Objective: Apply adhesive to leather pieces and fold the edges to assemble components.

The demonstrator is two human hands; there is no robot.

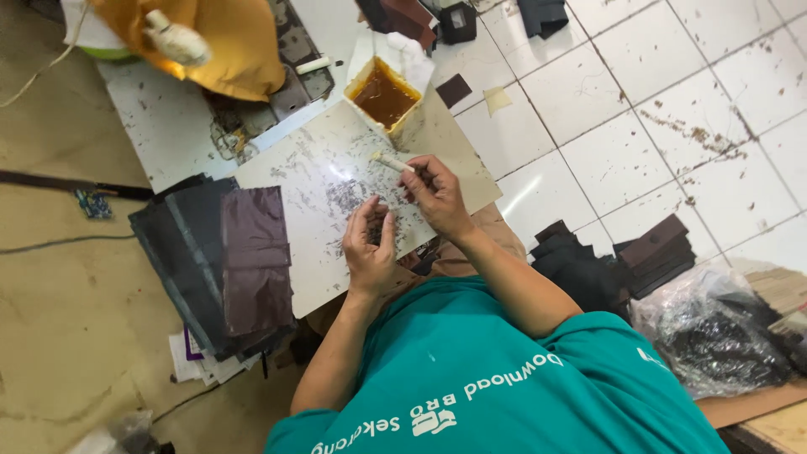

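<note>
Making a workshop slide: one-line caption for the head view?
Right hand holds a glue brush over a small dark piece in the left hand.

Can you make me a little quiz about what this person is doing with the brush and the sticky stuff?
1. True or false: the right hand holds a brush.
2. What colour is the liquid in the tub? A) blue B) amber-brown C) green
3. What does the left hand hold?

Key: 1. true. 2. B. 3. A small dark piece, over the white board; a stack of dark sheets lies beside it.
</note>
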